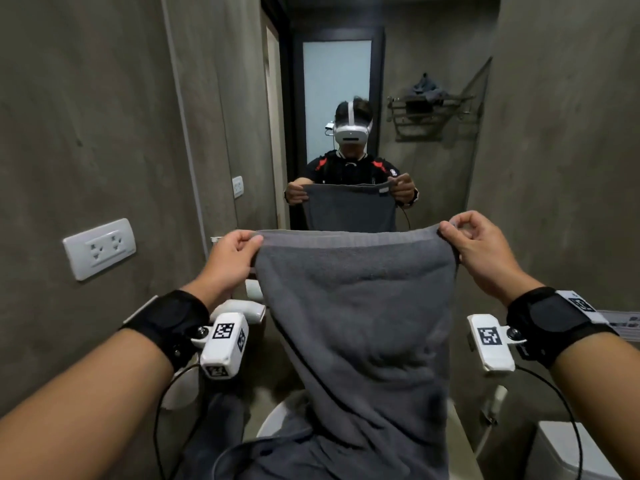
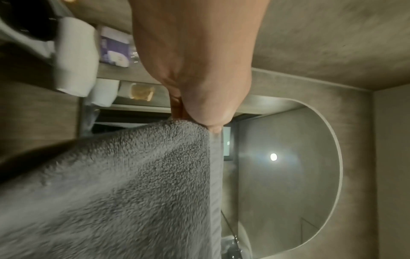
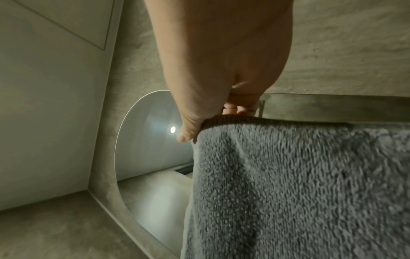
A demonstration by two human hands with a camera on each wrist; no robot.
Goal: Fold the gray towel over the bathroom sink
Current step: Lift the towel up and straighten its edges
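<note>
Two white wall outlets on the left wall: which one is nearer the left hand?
The larger double outlet, low beside the left hand; the smaller outlet sits farther back.

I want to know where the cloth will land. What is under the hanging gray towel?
Under the gray towel, only a curved white rim of the sink shows at its lower left. The basin is covered.

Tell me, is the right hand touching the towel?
Touching. The right wrist view shows the right hand pinching the towel at its top corner.
</note>
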